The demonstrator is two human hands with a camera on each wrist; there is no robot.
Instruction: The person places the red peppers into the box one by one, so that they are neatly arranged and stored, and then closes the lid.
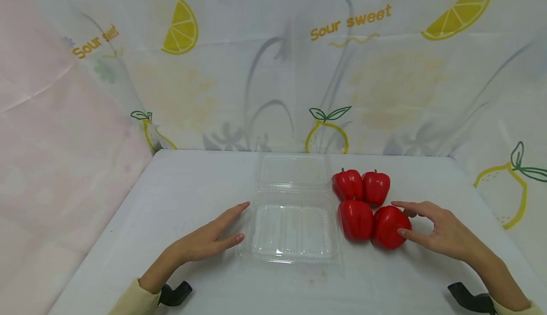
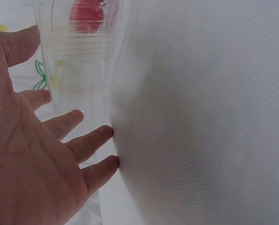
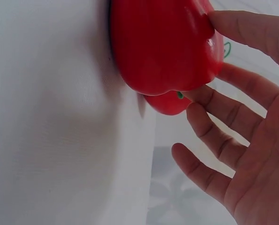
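A clear plastic clamshell container (image 1: 290,229) lies unfolded on the white table, its lid (image 1: 292,170) laid back toward the wall. My left hand (image 1: 205,241) is at the container's left edge, fingers spread and fairly straight; the left wrist view has its thumb (image 2: 24,47) by the rim. On the right, my right hand (image 1: 440,225) holds the nearest right red bell pepper (image 1: 389,229) between thumb and fingers. In the right wrist view the thumb (image 3: 242,28) touches that pepper's side, while some fingertips are hidden behind it. The pepper rests on the table.
Beside the container sit three more red bell peppers: one at the front left (image 1: 355,221), two behind, left (image 1: 347,185) and right (image 1: 377,188). A lemon-printed cloth (image 1: 273,68) hangs behind the white table (image 1: 179,187). Black straps or mounts (image 1: 175,293) are near both wrists.
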